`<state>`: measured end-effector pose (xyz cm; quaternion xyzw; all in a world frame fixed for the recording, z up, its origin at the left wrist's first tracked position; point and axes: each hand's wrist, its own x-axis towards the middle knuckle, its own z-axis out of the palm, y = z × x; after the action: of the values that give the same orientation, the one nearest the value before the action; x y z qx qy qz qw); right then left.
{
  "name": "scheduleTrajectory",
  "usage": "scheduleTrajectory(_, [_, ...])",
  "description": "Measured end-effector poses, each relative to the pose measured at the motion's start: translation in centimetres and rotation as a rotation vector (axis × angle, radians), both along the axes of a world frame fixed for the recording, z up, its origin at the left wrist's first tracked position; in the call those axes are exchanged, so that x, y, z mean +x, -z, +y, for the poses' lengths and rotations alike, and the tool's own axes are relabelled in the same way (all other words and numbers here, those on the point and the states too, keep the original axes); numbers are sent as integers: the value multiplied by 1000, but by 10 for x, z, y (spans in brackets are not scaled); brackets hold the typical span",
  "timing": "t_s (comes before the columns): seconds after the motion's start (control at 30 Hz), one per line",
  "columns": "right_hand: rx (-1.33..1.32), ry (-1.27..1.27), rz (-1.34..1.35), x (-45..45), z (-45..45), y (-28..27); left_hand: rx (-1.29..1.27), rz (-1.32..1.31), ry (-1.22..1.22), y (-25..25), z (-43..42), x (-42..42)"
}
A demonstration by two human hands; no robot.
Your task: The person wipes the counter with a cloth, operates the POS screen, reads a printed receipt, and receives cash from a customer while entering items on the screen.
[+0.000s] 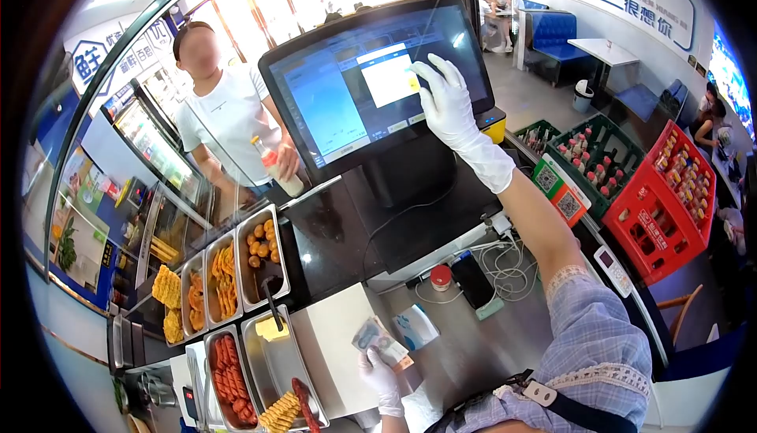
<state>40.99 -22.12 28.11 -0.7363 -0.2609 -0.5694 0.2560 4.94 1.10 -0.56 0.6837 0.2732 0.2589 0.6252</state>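
My right hand [450, 110], in a white glove, is raised to the touchscreen monitor [331, 102]. Its fingers are apart and curved, and the fingertips are at a white pop-up window on the screen; whether they touch the glass I cannot tell. Low in the view, my left hand [381, 382], also gloved, is closed on several banknotes [375, 338]. These notes are above the edge of a pale board [323, 334]. A blue-and-white packet [415, 326] lies just to their right.
Food trays [270, 338] line the left side. Across the counter, a person [229, 110] in a white shirt holds a bottle [266, 155]. A phone [471, 281], a red-lidded jar [441, 277] and cables lie right of centre. A QR-code stand [561, 188] and bottle crates [658, 228] are farther right.
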Motion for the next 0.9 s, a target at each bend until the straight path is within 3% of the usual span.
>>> scheduleTrajectory(0.9, [14, -18, -24, -1, -9, 2, -24, 26, -2, -2, 0, -1])
